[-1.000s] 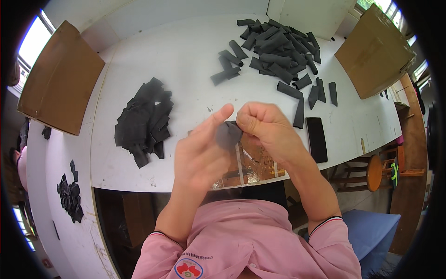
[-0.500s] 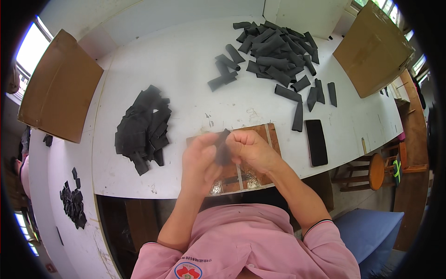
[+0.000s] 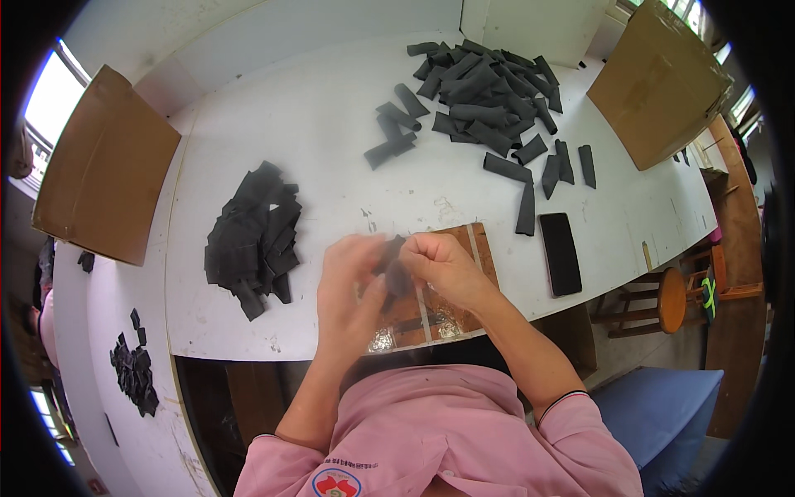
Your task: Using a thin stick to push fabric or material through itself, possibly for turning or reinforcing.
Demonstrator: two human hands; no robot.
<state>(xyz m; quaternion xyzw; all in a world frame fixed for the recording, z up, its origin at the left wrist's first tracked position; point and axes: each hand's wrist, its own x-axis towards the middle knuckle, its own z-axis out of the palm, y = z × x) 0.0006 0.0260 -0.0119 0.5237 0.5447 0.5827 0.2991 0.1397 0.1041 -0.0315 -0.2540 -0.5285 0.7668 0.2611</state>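
Observation:
Over a brown board at the table's front edge, both hands meet on a small dark grey fabric piece. My right hand pinches its upper end between thumb and bent fingers. My left hand curls at its other side with the thumb against it; motion blurs those fingers and part of the piece. Left of the board lies a heap of flat dark grey pieces. At the far right is a larger pile of tube-like dark grey pieces, with several loose ones around it.
A black phone lies right of the board. Cardboard boxes stand at the left and far right. On the side table at left is another dark heap. A wooden stool and a blue cloth-like thing are below right.
My left hand has shifted slightly left, its fingers lifting and spreading around the piece. My right hand keeps its pinch almost in place. The whole view has tilted a little.

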